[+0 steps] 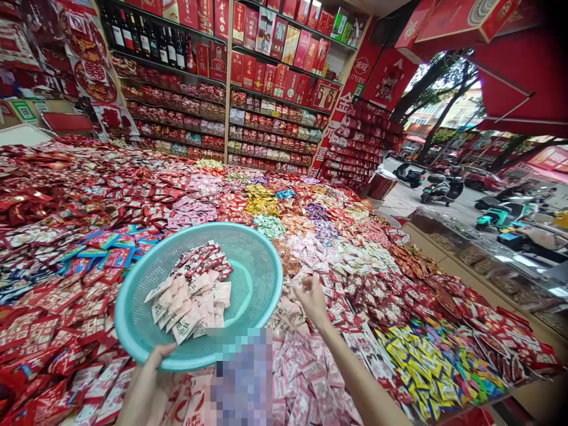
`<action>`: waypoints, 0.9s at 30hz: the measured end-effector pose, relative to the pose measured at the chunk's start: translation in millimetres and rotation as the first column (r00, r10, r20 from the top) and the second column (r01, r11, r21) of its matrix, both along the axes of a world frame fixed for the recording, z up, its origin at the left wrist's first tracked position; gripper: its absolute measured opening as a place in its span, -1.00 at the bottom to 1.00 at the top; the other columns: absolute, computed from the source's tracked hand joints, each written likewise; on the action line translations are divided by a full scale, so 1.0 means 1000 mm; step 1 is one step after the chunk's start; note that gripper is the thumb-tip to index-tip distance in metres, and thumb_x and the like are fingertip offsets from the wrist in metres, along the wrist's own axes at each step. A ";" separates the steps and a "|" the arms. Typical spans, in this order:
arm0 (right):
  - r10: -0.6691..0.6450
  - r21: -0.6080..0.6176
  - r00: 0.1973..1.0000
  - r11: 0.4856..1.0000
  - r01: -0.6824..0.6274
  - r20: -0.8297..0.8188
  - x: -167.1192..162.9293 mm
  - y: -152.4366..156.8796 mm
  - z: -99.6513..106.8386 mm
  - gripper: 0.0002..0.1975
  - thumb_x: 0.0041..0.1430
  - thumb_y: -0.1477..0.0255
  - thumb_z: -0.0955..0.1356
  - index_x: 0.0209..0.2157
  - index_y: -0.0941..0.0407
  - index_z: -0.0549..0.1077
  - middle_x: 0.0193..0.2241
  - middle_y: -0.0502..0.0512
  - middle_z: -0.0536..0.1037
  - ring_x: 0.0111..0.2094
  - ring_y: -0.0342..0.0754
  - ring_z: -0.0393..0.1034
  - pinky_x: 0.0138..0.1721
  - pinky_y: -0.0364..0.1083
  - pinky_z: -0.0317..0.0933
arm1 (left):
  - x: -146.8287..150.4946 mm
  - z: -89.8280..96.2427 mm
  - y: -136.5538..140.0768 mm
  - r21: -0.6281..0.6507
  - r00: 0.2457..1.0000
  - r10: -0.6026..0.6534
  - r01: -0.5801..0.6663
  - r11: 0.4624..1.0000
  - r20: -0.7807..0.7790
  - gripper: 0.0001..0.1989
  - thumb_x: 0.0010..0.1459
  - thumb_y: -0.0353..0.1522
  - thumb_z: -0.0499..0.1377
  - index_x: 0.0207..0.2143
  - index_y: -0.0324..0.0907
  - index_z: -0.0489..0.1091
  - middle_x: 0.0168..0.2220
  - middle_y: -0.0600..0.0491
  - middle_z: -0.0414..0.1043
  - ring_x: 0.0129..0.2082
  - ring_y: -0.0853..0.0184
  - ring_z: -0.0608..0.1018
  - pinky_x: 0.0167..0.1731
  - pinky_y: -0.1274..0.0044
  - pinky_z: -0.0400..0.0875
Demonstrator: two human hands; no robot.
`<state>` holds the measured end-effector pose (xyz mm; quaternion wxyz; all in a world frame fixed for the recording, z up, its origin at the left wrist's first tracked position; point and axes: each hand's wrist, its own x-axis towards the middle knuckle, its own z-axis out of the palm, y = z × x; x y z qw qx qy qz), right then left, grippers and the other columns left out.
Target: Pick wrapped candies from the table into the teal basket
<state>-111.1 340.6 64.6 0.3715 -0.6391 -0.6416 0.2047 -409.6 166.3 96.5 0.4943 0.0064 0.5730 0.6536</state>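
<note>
A turquoise plastic basket (255,254) tilts toward me above the heaps of wrapped sweets. Inside it lie pale pink packets (190,305) in front and red-and-white packets (206,257) behind them. My left hand (151,378) grips the near-left rim, thumb over the edge. To the right of the basket, my right hand (310,299) hovers low over the sweets with its fingers curled together. Something pale shows at those fingertips, too small to make out. Pink packets (306,373) lie below that hand, and white-and-pink packets (310,251) just beyond it.
Blue-and-red packets (109,245) lie left of the basket, yellow packets (417,361) at the right. Shelves with wine bottles (146,41) and red boxes (270,77) line the back. Covered trays (479,254) edge the right side. Parked scooters (444,189) stand outside. A blurred patch hides the bottom middle.
</note>
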 end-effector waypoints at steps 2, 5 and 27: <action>-0.026 0.140 0.999 0.990 0.031 -0.038 -0.006 0.005 0.040 -0.72 0.12 0.19 0.34 -0.28 0.10 0.30 -0.37 0.08 0.44 -0.30 0.04 0.33 -0.25 -0.01 0.19 | 0.002 0.003 0.000 -0.008 1.000 0.008 -0.008 1.000 0.000 -0.81 -0.05 -0.49 0.23 -0.30 -0.19 0.40 -0.36 0.06 0.46 -0.42 0.31 0.51 -0.49 0.50 0.52; 0.176 0.279 0.982 0.942 -0.189 0.069 -0.043 0.007 0.089 -0.80 0.14 0.32 0.34 -0.22 0.10 0.34 -0.30 0.10 0.47 -0.24 0.02 0.33 -0.16 -0.01 0.18 | 0.003 0.006 0.001 -0.010 1.000 0.002 -0.002 1.000 0.003 -0.82 -0.06 -0.48 0.24 -0.33 -0.18 0.39 -0.37 0.08 0.43 -0.48 0.35 0.47 -0.57 0.54 0.48; 0.678 -0.302 0.121 0.471 -0.829 0.725 -0.215 -0.013 0.063 -0.85 0.31 0.51 0.21 -0.14 0.11 0.36 -0.15 0.10 0.59 -0.05 0.04 0.34 -0.10 0.04 0.21 | 0.001 0.004 0.002 -0.031 1.000 0.008 -0.008 0.999 0.010 -0.84 -0.12 -0.48 0.26 -0.43 -0.18 0.35 -0.38 0.11 0.40 -0.50 0.40 0.43 -0.57 0.60 0.46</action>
